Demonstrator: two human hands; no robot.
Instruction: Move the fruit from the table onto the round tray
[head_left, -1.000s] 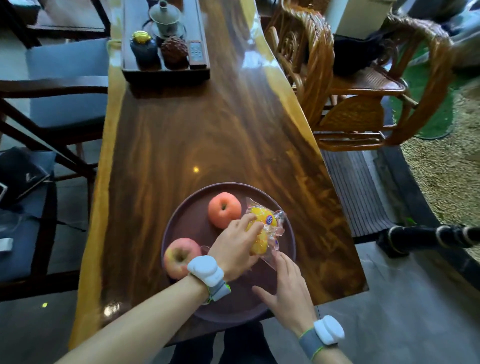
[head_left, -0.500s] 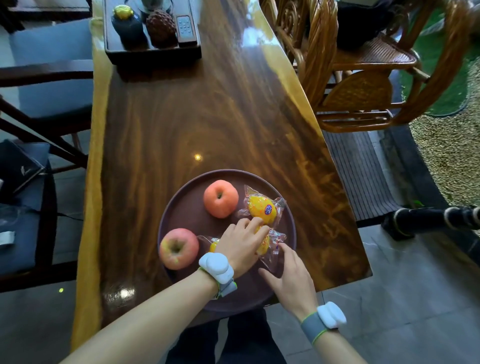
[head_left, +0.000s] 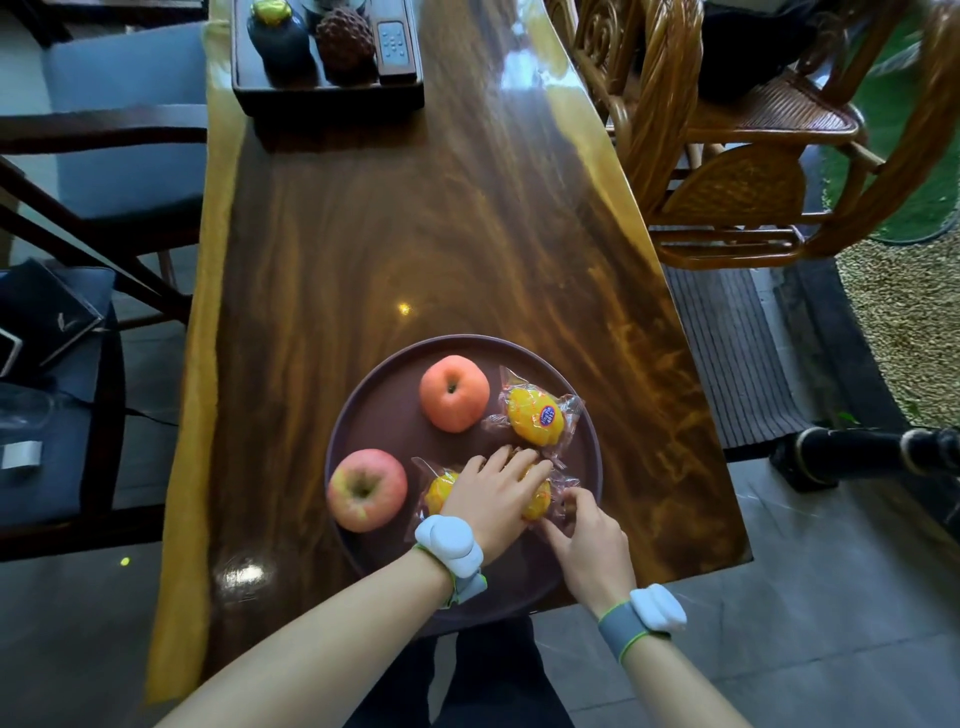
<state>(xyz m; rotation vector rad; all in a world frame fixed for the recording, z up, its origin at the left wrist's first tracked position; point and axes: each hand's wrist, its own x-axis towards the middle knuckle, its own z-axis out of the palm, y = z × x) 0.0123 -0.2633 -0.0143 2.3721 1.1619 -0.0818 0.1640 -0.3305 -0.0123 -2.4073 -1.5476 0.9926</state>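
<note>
A dark round tray (head_left: 384, 410) sits at the near end of the wooden table (head_left: 415, 234). On it lie a peach-coloured fruit (head_left: 453, 393), a red-yellow apple (head_left: 367, 489) and a wrapped yellow fruit (head_left: 535, 417) with a blue sticker. Nearer me on the tray lie more wrapped yellow fruit (head_left: 440, 491), mostly hidden under my left hand (head_left: 493, 499), which rests palm-down on them. My right hand (head_left: 587, 535) pinches the clear wrapper at the right end of that fruit.
A dark rectangular tray (head_left: 327, 93) with ornaments and a remote stands at the table's far end. Rattan chairs (head_left: 727, 156) crowd the right side, dark wooden chairs (head_left: 104, 171) the left. The table's near edge runs just under the round tray.
The first wrapped fruit was let go on the tray beside the peach-coloured one. My left hand came down flat on the nearer wrapped fruit, and my right hand closed in on its wrapper.
</note>
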